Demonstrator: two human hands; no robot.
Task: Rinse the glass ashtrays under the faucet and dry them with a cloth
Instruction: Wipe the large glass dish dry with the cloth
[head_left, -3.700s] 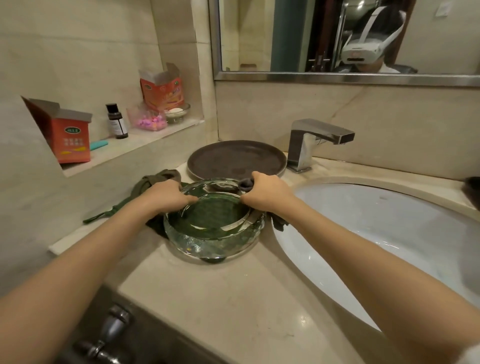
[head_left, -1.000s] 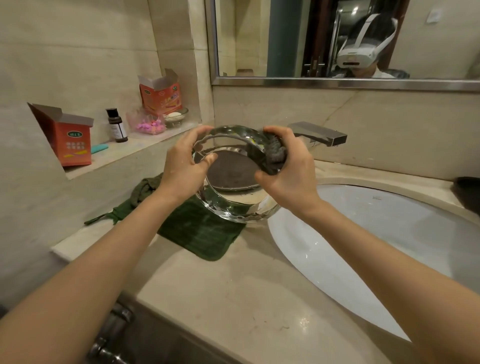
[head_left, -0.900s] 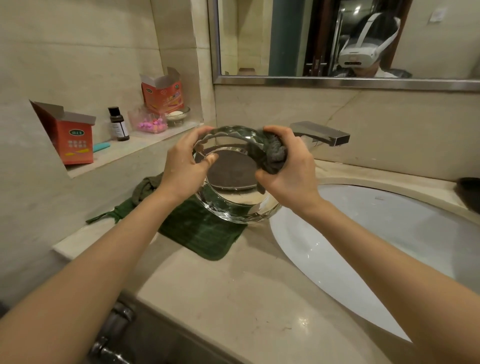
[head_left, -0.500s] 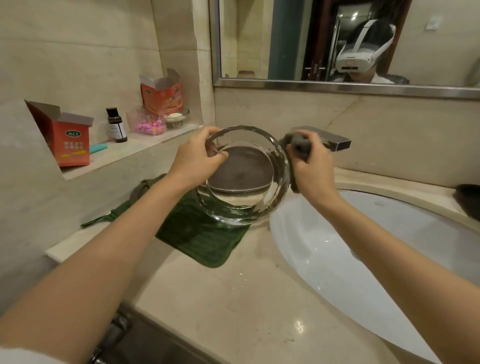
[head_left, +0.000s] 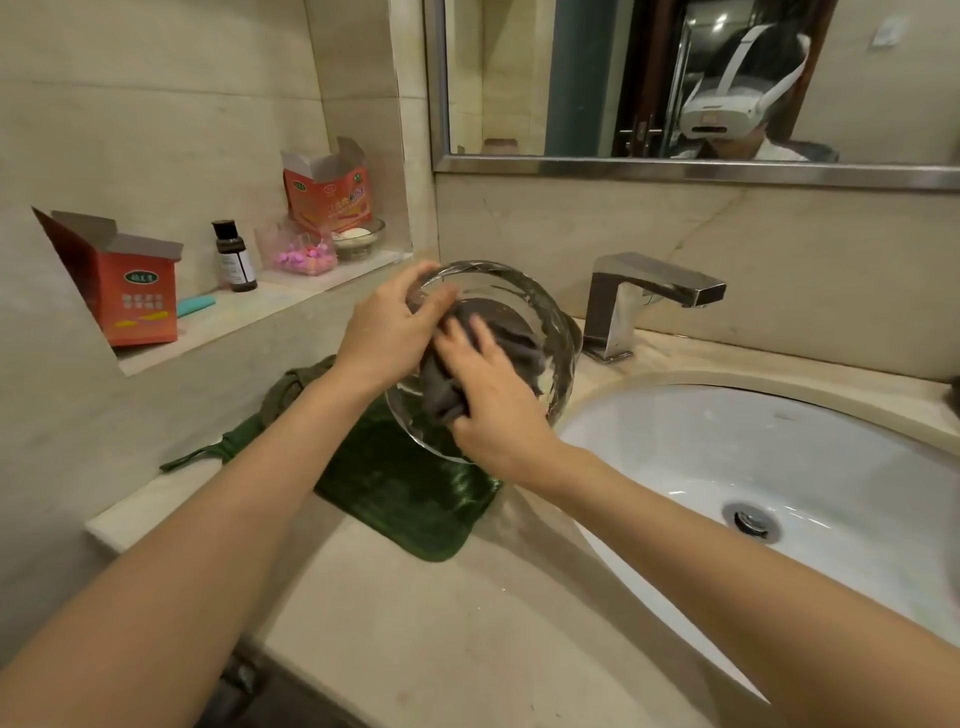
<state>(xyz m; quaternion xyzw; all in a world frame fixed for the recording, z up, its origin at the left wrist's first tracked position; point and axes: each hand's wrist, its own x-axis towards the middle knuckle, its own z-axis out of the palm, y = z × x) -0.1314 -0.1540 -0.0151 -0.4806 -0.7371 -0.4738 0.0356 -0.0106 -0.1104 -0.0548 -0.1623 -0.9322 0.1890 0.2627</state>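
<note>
— Where's the ashtray?

— Up off the table, tilted on edge so its hollow faces the person, above the green towel and just left of the sink. The left hand grips its upper left rim, thumb inside and fingers curled over the edge.

— And the other one?

— The right hand is inside the bowl, fingers spread fairly flat, pressing a grey cloth against the glass. The fingers are blurred, so whether they pinch the cloth or only push it I cannot tell.

— The faucet?

— Behind the ashtray to the right, no water visible from the spout.

— Anything else around?

— A wall shelf on the left carries two orange boxes, a small dark bottle and a clear dish of pink pieces.
</note>
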